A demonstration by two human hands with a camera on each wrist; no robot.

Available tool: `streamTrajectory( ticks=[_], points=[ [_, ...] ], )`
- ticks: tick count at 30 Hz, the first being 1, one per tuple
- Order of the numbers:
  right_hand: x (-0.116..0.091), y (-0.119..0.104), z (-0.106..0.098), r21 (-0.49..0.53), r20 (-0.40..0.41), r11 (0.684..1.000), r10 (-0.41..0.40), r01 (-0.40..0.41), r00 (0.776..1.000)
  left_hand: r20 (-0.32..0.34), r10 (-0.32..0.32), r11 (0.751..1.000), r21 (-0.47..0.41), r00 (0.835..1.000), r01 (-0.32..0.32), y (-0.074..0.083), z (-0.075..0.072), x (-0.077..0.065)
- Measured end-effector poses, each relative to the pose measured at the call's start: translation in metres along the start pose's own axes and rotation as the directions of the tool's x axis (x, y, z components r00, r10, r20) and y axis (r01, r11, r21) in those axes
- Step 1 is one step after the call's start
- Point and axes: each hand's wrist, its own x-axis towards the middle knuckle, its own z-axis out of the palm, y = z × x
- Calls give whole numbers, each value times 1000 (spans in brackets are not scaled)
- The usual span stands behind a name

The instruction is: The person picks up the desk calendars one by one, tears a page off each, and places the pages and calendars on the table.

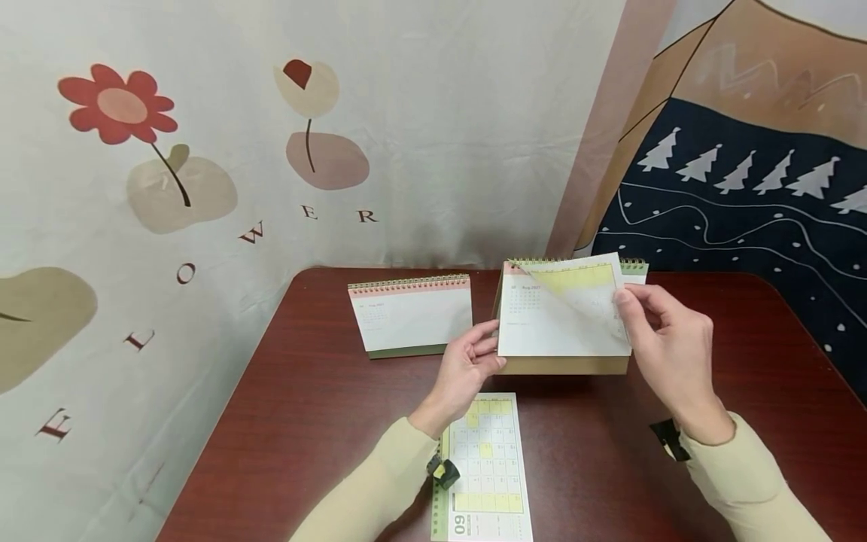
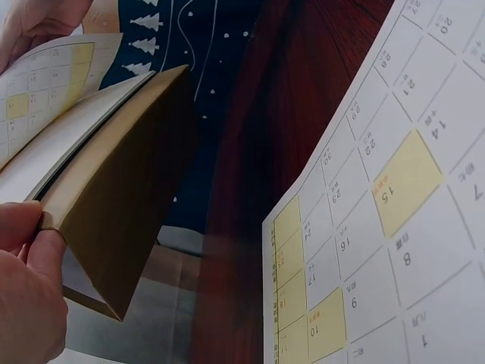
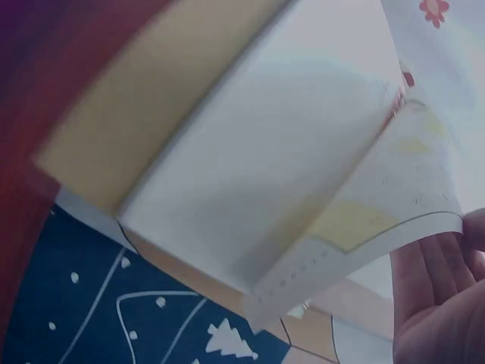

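A spiral-bound desk calendar (image 1: 521, 331) on a tan cardboard stand (image 1: 562, 366) is between both hands. My left hand (image 1: 466, 369) grips its left lower edge, thumb in front; in the left wrist view, thumb and fingers pinch the stand's corner (image 2: 51, 216). With thumb and fingers, my right hand (image 1: 670, 346) pinches the right edge of a lifted page (image 1: 585, 280). That page curls up from the sheets below, showing yellow blocks and a date grid. In the right wrist view, the page (image 3: 379, 205) bends away from a white sheet (image 3: 258, 129).
Another desk calendar (image 1: 415, 320), with a pink top band and green base, stands to the left. A printed month sheet (image 1: 489, 459) marked 09 lies in front, partly under my left forearm. Behind the dark red table (image 1: 305, 421) hangs a patterned cloth (image 1: 433, 150).
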Motion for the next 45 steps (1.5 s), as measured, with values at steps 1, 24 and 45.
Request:
streamTrajectory(
  ticks=[1,24,45],
  points=[
    [3,0,-2,-9,14,1000,15,-15,1000,-1,2,1000,7,1000,-2,-1,0,0],
    [78,27,-48,-152,378,945,327,-291,866,23,13,995,102,1000,-15,-5,3,-6],
    [102,45,-72,-154,494,931,363,-331,790,113,-21,990,139,993,5,-7,9,-18]
  ],
)
